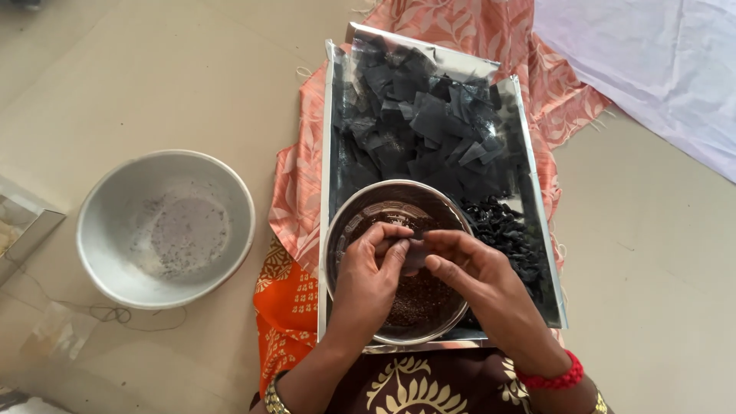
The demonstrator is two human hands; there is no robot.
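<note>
Hands first: our left hand (373,270) and right hand (468,268) meet over the steel bowl (341,230), fingers curled in and pinched together on a small dark square piece (414,253) held between the fingertips of both. Neither hand is spread; the thumbs and forefingers press onto the piece from either side. A gold bangle (272,399) sits on our left wrist and a red bead bracelet (553,379) on our right.

Under the hands, the steel bowl holds a layer of brown seeds (418,299), partly hidden by our fingers. The bowl rests at the near end of a shiny rectangular tray (328,153). Just right of the bowl, on the tray, lies a heap of small black rolled pieces (510,234). Farther up the tray we see a loose pile of dark square cuttings (422,115), overlapping one another.

The tray lies on an orange patterned cloth (295,192) spread over the floor. Well to the left stands an empty grey metal basin (165,228) dusted with specks. At the far right lies a pale lilac cloth (652,61).
</note>
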